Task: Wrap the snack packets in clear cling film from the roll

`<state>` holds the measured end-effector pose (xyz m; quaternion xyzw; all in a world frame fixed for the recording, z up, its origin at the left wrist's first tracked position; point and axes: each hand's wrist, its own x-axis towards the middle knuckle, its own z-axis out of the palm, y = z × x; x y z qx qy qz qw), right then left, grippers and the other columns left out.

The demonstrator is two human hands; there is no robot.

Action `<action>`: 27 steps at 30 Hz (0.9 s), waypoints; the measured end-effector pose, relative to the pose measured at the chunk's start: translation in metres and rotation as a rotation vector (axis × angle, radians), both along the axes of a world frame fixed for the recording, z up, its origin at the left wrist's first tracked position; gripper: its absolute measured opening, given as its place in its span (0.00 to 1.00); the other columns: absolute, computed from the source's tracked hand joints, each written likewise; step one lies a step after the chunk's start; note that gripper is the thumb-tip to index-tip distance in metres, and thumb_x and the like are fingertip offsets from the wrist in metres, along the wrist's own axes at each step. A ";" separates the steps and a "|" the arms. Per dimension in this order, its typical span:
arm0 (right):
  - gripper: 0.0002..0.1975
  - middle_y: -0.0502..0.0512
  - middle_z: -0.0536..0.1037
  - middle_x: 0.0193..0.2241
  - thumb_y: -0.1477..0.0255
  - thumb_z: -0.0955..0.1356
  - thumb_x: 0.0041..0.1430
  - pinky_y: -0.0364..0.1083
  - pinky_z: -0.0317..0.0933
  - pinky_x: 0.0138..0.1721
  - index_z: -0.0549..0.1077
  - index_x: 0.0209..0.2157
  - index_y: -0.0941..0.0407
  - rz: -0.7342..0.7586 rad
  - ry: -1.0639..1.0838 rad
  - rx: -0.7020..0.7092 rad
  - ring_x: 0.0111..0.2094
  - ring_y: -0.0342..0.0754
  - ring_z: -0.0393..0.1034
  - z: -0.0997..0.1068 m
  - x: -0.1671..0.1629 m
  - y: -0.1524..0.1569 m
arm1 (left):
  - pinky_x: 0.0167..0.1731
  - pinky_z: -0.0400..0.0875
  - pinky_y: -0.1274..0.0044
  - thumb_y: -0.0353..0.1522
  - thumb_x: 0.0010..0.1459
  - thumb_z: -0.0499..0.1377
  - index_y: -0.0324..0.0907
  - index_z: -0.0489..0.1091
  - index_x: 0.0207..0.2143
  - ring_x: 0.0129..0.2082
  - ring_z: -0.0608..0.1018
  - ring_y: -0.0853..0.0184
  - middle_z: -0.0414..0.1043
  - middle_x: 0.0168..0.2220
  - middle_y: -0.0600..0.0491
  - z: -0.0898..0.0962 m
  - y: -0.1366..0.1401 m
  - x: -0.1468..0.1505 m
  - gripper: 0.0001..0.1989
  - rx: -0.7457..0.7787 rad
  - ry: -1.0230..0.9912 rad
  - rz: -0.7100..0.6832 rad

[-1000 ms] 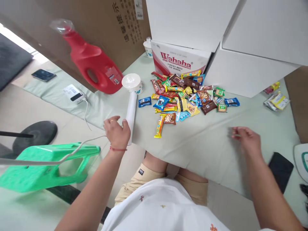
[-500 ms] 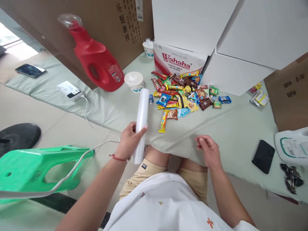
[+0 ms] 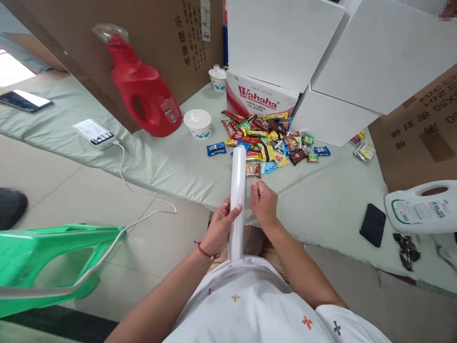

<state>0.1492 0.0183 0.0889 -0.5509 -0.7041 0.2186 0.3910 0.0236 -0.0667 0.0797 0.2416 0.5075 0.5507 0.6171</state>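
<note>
My left hand (image 3: 222,227) is wrapped round a roll of clear plastic film (image 3: 238,190), held upright in front of my shirt with its top end over the edge of the snack pile. Just right of the roll, my right hand (image 3: 264,202) is closed in a pinch; a thin pale bit shows at its fingertips, too small to name. Beyond both hands lies a heap of wrapped snacks (image 3: 268,151). A blue snack packet (image 3: 216,149) rests apart, left of the roll's top.
A paper bowl (image 3: 197,125) and a red jug (image 3: 148,102) stand at the back left, near a Wahaha carton (image 3: 262,93) and white boxes (image 3: 282,43). A power bank (image 3: 96,134) trails a white cable. At right are a black phone (image 3: 373,225) and a white jug (image 3: 423,207).
My left hand has carried the roll rightward and nearer my body. My right hand has moved left, beside the roll, and pinches. The view has shifted slightly.
</note>
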 end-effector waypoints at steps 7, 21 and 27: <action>0.23 0.52 0.72 0.23 0.61 0.55 0.77 0.46 0.47 0.29 0.68 0.29 0.53 0.397 -0.458 0.304 0.24 0.45 0.63 0.058 0.013 -0.003 | 0.37 0.76 0.72 0.57 0.54 0.64 0.46 0.71 0.44 0.40 0.80 0.62 0.78 0.43 0.51 -0.013 0.014 0.015 0.27 0.044 -0.422 -0.019; 0.22 0.46 0.67 0.18 0.63 0.61 0.75 0.41 0.52 0.27 0.67 0.25 0.54 0.249 -0.597 0.489 0.21 0.41 0.60 0.151 0.088 -0.006 | 0.43 0.79 0.63 0.50 0.50 0.71 0.43 0.74 0.49 0.47 0.78 0.55 0.76 0.49 0.45 -0.008 0.020 0.022 0.30 0.056 -0.634 -0.259; 0.20 0.47 0.69 0.18 0.62 0.63 0.74 0.42 0.53 0.26 0.73 0.28 0.54 0.119 -0.606 0.500 0.20 0.41 0.62 0.170 0.120 -0.016 | 0.33 0.76 0.76 0.36 0.43 0.73 0.39 0.74 0.40 0.32 0.75 0.68 0.74 0.34 0.51 -0.008 0.034 0.037 0.22 -0.120 -0.533 -0.256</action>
